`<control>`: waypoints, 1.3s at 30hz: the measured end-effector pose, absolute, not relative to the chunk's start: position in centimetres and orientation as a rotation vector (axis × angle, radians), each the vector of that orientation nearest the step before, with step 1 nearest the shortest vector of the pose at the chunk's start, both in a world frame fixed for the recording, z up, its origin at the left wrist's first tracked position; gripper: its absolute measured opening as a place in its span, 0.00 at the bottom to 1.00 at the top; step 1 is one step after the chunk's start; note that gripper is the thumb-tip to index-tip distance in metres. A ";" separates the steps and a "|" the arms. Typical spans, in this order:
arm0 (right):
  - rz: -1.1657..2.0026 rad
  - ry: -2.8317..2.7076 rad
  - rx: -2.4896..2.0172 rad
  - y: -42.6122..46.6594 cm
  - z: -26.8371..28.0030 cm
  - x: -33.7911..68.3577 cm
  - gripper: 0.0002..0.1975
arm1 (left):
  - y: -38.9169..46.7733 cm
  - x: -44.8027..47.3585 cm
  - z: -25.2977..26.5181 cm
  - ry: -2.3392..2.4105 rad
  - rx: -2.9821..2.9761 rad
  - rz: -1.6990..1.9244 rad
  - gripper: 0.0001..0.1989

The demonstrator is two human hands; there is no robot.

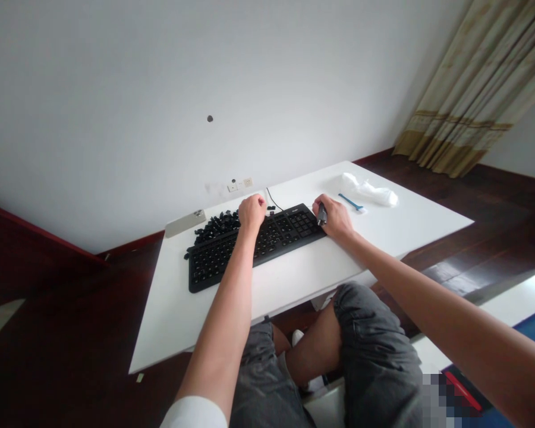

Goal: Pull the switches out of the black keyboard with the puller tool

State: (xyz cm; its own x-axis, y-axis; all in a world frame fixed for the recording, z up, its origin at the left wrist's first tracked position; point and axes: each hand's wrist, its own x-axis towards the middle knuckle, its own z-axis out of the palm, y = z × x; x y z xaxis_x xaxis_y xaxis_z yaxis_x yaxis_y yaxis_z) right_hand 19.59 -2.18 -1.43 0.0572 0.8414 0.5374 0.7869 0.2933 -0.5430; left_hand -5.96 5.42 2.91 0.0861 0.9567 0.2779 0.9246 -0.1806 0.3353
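A black keyboard (289,229) lies slantwise on the white table, its keycaps off over much of its face. My left hand (252,211) is closed above the keyboard's back edge, beside a heap of loose black keycaps (218,226). Whatever its curled fingers may hold is hidden. At the keyboard's right end, my right hand (336,219) is wrapped around a dark grey hand tool (322,214). Only a short piece of that tool shows, so its exact kind is unclear. A few more dark keycaps (271,209) sit just right of my left hand.
Right of my right hand lie a blue-handled brush (350,202) and a crumpled white plastic bag (369,191). A phone (185,224) rests at the table's back left corner. The keyboard cable (274,200) runs toward the wall. My knees are under the table's front edge (303,297).
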 end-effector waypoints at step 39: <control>0.385 -1.278 -1.492 -0.1 -2.7 21.4 0.23 | 2.0 0.3 0.8 1.322 2.702 0.587 0.18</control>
